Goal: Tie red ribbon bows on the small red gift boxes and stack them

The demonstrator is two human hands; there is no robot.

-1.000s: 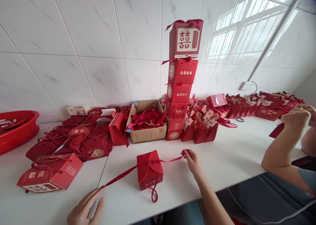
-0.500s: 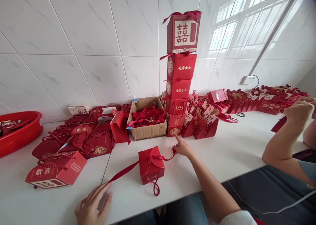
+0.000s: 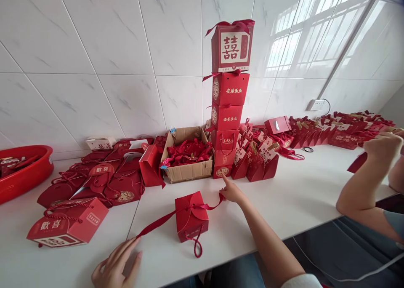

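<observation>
A small red gift box (image 3: 191, 220) sits on the table between my hands, with a cord loop hanging from its front. Across its folded lid runs a dark red ribbon (image 3: 158, 224), crossed at the middle. My left hand (image 3: 115, 266) has the ribbon's left end at its fingertips, fingers together and thumb apart. At the right, my right hand (image 3: 232, 192) grips the other end in curled fingers, its index finger stretched toward the foot of a tall stack of red boxes (image 3: 229, 119). The ribbon is nearly straight on the left and sags on the right.
Behind the box stands a cardboard carton (image 3: 189, 173) of red ribbons. Folded red boxes (image 3: 104, 178) pile up at the left, near a red basin (image 3: 28, 174). More red boxes (image 3: 261, 161) line the wall. Another person's arm (image 3: 362, 178) is at the far right.
The view has shifted slightly, so things sit a little lower in it. Both hands keep their hold on the ribbon ends, and the box stays in place.
</observation>
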